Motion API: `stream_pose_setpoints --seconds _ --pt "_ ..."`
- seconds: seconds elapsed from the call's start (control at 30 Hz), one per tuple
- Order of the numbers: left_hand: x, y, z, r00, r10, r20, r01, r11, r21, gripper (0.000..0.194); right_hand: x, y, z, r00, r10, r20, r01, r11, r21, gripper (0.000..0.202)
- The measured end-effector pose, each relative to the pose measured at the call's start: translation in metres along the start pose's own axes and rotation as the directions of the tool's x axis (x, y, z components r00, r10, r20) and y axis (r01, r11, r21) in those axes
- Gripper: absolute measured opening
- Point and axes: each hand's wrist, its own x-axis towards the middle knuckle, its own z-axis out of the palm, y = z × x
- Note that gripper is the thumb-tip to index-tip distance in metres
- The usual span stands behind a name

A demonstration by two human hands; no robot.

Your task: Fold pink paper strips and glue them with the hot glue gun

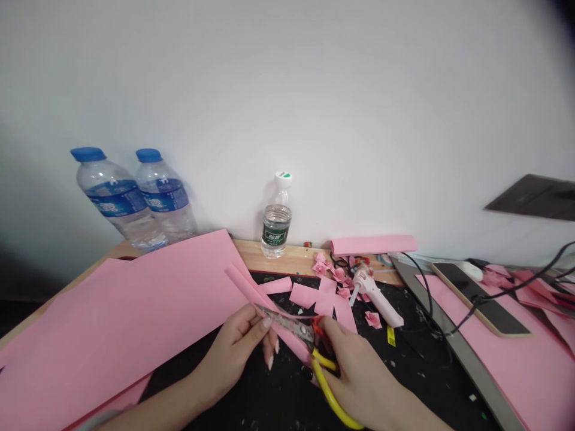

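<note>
My right hand (359, 365) grips a pair of scissors (335, 398) with yellow and red handles. Their blades point left and lie along a rolled strip of pink paper (245, 284). Pinched around this paper, close to the blade tips, is my left hand (240, 341). The strip slants from upper left to lower right beneath the blades, and a thin sliver of paper runs along the upper side of the blades. Cut pink pieces (326, 296) lie on the black mat (265, 395) just beyond the hands.
Large pink sheets (148, 299) spread over the left side. Two blue-capped bottles (119, 200) and a smaller white-capped bottle (276, 230) stand by the wall. A pink glue gun (380, 296), paper roses (339, 274), black cables (429, 287) and a phone (480, 299) lie at right.
</note>
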Motion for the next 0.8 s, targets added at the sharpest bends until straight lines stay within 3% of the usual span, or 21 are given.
stream_pose_setpoints --seconds 0.3,0.8 --pt "0.0031 -0.0062 -0.0010 0.997 -0.035 0.073 0.042 0.994 -0.097 0.030 -0.0035 0.0039 0.0015 1.000 0.011 -0.010 -0.012 0.999 -0.048 0.020" --pt "0.0009 -0.0051 0.0029 0.985 -0.035 0.168 0.053 0.993 -0.102 0.030 -0.0006 0.0011 -0.0020 0.999 -0.013 -0.029 0.008 0.990 -0.144 0.033"
